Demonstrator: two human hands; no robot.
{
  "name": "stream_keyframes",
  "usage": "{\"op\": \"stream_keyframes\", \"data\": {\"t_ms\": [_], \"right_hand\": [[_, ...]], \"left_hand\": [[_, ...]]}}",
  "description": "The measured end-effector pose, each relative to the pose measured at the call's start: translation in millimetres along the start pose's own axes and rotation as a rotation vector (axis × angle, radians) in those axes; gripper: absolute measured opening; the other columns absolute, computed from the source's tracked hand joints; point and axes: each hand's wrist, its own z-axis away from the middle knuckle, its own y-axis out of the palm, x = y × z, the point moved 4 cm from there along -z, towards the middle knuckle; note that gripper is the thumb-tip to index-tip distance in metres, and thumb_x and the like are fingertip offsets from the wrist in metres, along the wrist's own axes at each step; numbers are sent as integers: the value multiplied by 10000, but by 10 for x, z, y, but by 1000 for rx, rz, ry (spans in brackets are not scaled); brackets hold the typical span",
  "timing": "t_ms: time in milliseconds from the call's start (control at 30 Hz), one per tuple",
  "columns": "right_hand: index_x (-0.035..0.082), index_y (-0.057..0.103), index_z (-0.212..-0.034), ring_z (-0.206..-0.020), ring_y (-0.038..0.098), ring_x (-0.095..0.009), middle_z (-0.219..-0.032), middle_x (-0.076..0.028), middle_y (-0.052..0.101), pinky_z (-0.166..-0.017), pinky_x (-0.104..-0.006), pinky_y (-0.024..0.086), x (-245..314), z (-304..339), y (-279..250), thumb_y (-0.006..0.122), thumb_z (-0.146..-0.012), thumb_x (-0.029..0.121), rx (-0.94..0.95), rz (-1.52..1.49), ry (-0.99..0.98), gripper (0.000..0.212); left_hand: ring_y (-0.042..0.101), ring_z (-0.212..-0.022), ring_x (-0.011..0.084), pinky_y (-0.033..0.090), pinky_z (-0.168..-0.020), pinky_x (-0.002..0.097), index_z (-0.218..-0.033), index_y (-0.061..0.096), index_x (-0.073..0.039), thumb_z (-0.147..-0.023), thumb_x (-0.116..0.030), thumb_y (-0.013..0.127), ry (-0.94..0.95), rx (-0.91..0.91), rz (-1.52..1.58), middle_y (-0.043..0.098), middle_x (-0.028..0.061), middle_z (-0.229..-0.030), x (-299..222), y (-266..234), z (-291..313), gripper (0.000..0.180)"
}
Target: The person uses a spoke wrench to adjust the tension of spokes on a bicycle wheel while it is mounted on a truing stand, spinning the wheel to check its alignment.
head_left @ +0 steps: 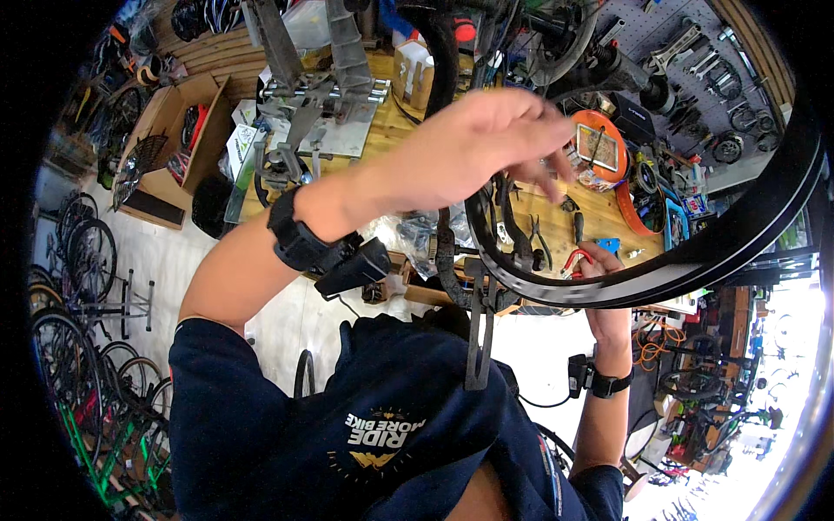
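My left hand (491, 143) is raised over the near side of a black bicycle wheel rim (543, 288), across the workbench. Its fingers look loosely stretched and apart, slightly smeared by motion, with nothing seen in them. My right hand (601, 260) is just beyond the rim's near edge, partly covered by it, with fingers closed on a small red-handled tool (575, 258) whose working end I cannot make out. The rim stands tilted next to a metal stand arm (477, 339). Black-handled pliers (540, 241) and a dark-handled tool (579, 227) lie on the bench near my right hand.
An orange round tub (599, 148) and an orange bowl of parts (641, 208) stand on the wooden bench (530, 208). Wrenches (717, 69) hang on a pegboard. To the left are a metal fixture (300, 130), an open cardboard box (178, 130) and several bicycles (87, 252).
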Motion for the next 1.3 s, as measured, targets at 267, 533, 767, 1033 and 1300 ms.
{"op": "stream_keyframes", "data": {"t_ms": [267,533,767,1033,1300], "right_hand": [[-23,557,-1250,-779,562,-67,-947,-13,618,-697,-204,471,-29,-38,52,624,-950,93,36,-28,-55,329],[8,541,-1260,-840,550,-64,-967,-2,597,-755,-191,453,-120,-90,41,598,-962,96,28,-55,16,315],[-58,522,-1272,-841,580,-89,-947,-23,586,-760,-213,485,-167,22,33,606,-930,91,77,-64,37,383],[-50,582,-1175,-695,615,-97,-881,-68,666,-606,-190,481,-132,122,-8,580,-939,23,7,-103,27,247],[-49,561,-1242,-710,617,-109,-934,-68,663,-649,-221,522,-125,229,-89,579,-944,18,5,-150,23,307]], "left_hand": [[692,-929,242,524,-901,330,-1174,570,62,-1033,-365,441,96,14,117,681,226,-1069,-313,-82,-181,468],[606,-845,124,498,-810,260,-1153,565,26,-981,-280,594,71,-106,-142,637,58,-921,-212,-38,-168,352],[508,-929,81,435,-844,256,-1253,511,-19,-997,-482,501,-164,-241,-174,562,32,-1057,921,-158,132,529],[627,-853,139,495,-786,260,-938,637,-31,-949,-618,476,-391,-114,-195,665,69,-921,759,-158,130,609],[709,-834,211,568,-749,312,-1150,543,26,-984,-629,316,-56,98,162,697,156,-953,-543,115,-87,712]]}}
